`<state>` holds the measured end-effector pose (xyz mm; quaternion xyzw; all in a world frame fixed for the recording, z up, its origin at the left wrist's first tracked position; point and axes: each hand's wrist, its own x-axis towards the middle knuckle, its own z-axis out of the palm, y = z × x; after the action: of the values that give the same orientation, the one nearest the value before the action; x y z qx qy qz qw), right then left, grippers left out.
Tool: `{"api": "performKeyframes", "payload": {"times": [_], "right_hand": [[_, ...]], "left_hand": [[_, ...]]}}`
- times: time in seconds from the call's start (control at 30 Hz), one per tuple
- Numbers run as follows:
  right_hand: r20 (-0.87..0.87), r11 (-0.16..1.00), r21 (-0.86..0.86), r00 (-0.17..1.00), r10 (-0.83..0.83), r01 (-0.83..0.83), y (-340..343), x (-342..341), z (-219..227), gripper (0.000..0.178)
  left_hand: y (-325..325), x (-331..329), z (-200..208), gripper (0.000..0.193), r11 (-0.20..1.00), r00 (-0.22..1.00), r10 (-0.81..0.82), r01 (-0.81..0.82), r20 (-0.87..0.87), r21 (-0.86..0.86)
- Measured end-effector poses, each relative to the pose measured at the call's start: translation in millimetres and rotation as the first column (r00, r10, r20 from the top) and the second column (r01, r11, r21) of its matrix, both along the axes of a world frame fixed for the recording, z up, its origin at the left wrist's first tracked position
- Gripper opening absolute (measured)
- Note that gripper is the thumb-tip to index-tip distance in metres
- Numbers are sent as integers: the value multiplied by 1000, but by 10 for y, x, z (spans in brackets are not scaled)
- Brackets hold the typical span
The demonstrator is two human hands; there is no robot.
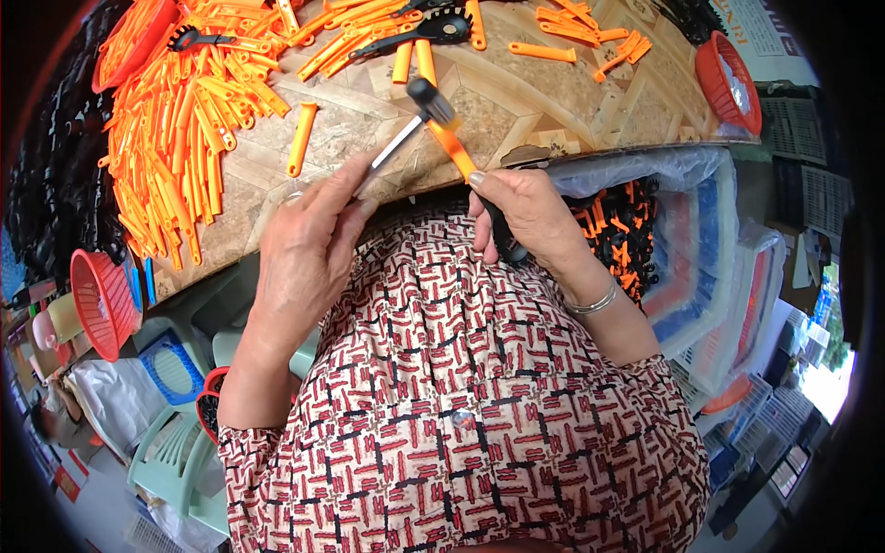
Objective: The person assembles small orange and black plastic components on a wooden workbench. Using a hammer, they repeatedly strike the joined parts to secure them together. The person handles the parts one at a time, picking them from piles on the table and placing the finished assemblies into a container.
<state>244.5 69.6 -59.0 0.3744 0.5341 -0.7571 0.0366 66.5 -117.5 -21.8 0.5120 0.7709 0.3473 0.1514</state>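
Observation:
My left hand (pixel 309 240) is closed around a small mallet (pixel 398 146) with a metal shaft and a black head. The mallet's head is up against the upper end of an orange handle (pixel 450 147), in front of the table's near edge. My right hand (pixel 530 210) grips a black kitchen utensil fitted with that orange handle. Its black lower part (pixel 502 230) hangs below my fingers, so its exact kind is mostly hidden. A single loose orange handle (pixel 300 140) lies on the table (pixel 364 115) beyond my left hand.
A big heap of orange handles (pixel 180 138) covers the table's left side. Among more handles at the back lies a black pasta server (pixel 447 28). Red baskets (pixel 109 304) stand left and right. A plastic-lined crate (pixel 696 249) with orange-and-black pieces sits by my right arm.

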Motion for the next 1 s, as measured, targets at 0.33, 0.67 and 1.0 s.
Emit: {"api": "performKeyframes", "payload": {"times": [0.33, 0.67, 1.0], "right_hand": [[-38, 1000, -4, 999, 6, -6, 0, 17, -19, 35], [-233, 993, -114, 972, 11, -38, 147, -60, -361, 30], [327, 599, 616, 858, 396, -511, 1878, 1182, -152, 28]], "left_hand": [[-79, 119, 34, 48, 992, 948, -61, 22, -312, -127], [-47, 191, -179, 53, 998, 977, -19, 4, -210, -70], [-297, -23, -308, 52, 881, 726, 401, -472, 559, -19]]}}
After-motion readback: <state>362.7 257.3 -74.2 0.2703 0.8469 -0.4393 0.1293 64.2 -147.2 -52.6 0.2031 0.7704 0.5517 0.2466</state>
